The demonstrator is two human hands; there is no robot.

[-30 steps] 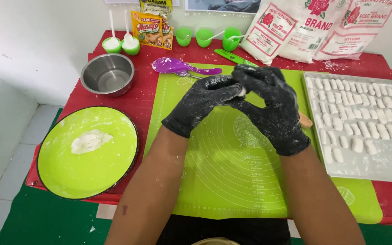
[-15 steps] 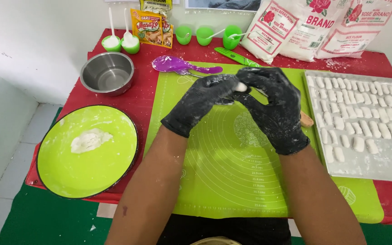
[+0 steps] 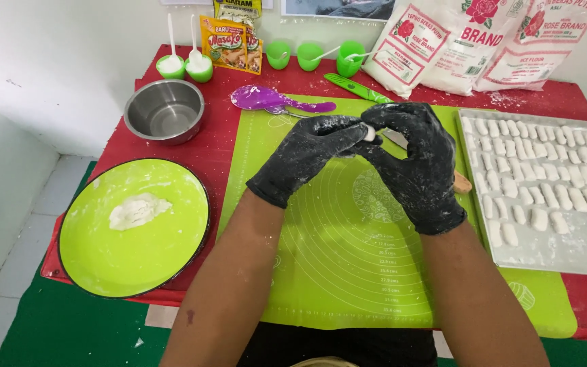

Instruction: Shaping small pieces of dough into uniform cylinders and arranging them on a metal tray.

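Both my hands wear black, flour-dusted gloves and meet above the green silicone mat (image 3: 348, 272). My left hand (image 3: 307, 155) and my right hand (image 3: 419, 163) pinch a small white piece of dough (image 3: 370, 134) between their fingertips. A wooden-handled knife (image 3: 462, 182) lies on the mat, mostly hidden under my right hand. To the right, a metal tray (image 3: 579, 251) carries several rows of small white dough pieces (image 3: 538, 170).
A green plate (image 3: 171, 251) at the left holds a lump of dough (image 3: 137, 211). Behind it stands a steel bowl (image 3: 164, 110). At the back: a purple spoon (image 3: 266, 100), green cups (image 3: 310, 54), seasoning packets (image 3: 229, 42), a green-handled tool (image 3: 358, 88), flour bags (image 3: 456, 41).
My fingers have shifted slightly around the dough piece, which now shows more between the fingertips. Both hands stay in the same place above the mat.
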